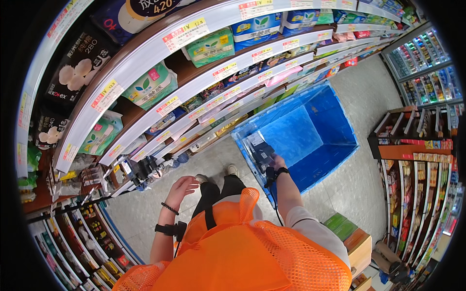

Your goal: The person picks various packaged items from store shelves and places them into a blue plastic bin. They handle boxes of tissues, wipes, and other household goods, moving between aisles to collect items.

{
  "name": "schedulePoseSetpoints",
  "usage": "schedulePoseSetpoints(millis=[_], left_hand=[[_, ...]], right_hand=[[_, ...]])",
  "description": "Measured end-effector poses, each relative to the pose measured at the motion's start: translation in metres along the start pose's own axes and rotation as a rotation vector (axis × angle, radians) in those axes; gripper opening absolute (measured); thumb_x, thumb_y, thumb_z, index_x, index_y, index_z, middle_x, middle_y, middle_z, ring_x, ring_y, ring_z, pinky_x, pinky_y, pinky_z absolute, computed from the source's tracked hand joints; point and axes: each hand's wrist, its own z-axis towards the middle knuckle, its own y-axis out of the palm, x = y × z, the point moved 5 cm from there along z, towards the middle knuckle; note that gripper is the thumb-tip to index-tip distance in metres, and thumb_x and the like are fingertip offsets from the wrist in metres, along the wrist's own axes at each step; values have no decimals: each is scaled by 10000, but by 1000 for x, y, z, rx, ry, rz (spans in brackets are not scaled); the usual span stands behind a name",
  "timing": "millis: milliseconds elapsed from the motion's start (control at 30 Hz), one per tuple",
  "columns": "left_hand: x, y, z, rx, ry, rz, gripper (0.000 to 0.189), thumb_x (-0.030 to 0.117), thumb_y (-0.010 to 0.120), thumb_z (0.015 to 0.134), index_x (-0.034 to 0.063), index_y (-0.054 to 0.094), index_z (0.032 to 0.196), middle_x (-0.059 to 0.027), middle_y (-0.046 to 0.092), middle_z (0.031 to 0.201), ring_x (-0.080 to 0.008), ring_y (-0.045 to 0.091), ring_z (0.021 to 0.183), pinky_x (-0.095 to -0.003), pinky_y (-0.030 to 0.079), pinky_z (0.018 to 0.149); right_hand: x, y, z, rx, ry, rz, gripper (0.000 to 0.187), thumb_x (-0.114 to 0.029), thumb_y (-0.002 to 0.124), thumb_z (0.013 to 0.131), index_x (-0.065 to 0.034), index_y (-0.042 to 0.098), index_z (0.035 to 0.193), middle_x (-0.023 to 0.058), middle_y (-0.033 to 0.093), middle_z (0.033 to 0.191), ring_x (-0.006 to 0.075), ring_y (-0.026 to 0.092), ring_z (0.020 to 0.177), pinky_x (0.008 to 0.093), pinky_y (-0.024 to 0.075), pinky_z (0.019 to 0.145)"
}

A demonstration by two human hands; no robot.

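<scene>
My right hand (279, 162) reaches over the near-left wall of a large blue plastic crate (327, 171). Its fingers are closed at the edge of a dark packaged item (263, 152) in clear plastic with a white printed label. What the package contains cannot be made out. This item is at the crate's left end, and only a few fingers show against it. My left hand (182, 190) hangs over the floor, empty, with the fingers apart and slightly curled. Nearest to it, dark packaged goods (140, 171) hang by the end of the lower shelf.
Curved-looking shelves hold green sanitary pad packs (151, 87), blue packs (256, 31) and black Kotex packs (74, 67). Price tags line the shelf edges. Snack racks (407, 189) and a glass-door drinks cooler (418, 54) stand right. A wooden display unit (360, 251) is behind my right arm.
</scene>
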Motion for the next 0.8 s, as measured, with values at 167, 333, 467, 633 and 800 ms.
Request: schedulePoseSetpoints(millis=[167, 333, 467, 633, 800], left_hand=[[-1, -4, -1, 22, 30, -51, 329, 286, 512, 981, 31, 563, 1183, -103, 663, 1098, -193, 643, 1007, -299, 495, 855], [-3, -18, 0, 39, 114, -141, 341, 281, 514, 976, 30, 549, 1204, -116, 653, 1126, -204, 638, 1023, -307, 495, 873], [-5, -39, 5, 52, 180, -163, 354, 324, 522, 971, 54, 557, 1199, -82, 649, 1130, -182, 634, 1017, -300, 492, 861], [-10, -70, -7, 118, 242, -222, 363, 382, 520, 965, 98, 569, 1186, -49, 649, 1128, -167, 619, 1034, -321, 473, 886], [2, -104, -21, 152, 329, -244, 345, 365, 528, 964, 103, 571, 1184, -49, 647, 1140, -160, 615, 1038, -315, 471, 892]], right_hand=[[-21, 7, -27, -130, -427, -1081, 318, -118, 686, 753, -87, 654, 1068, 156, 667, 1036, 336, 631, 965, 429, 522, 811], [-37, 20, -83, -321, -723, -1334, 379, -81, 646, 808, -52, 580, 1180, 181, 649, 1055, 297, 624, 1016, 419, 510, 870], [-42, 51, -113, -502, 2, -178, 141, -179, 534, 927, -69, 573, 1005, 87, 658, 987, 227, 648, 918, 339, 519, 761], [-74, 137, -273, -705, -138, -406, 185, -213, 633, 901, -55, 602, 993, 88, 677, 991, 219, 674, 896, 310, 528, 754], [-58, 216, -379, -906, -288, -484, 161, -166, 636, 909, -30, 625, 995, 99, 679, 957, 216, 677, 879, 296, 526, 757]])
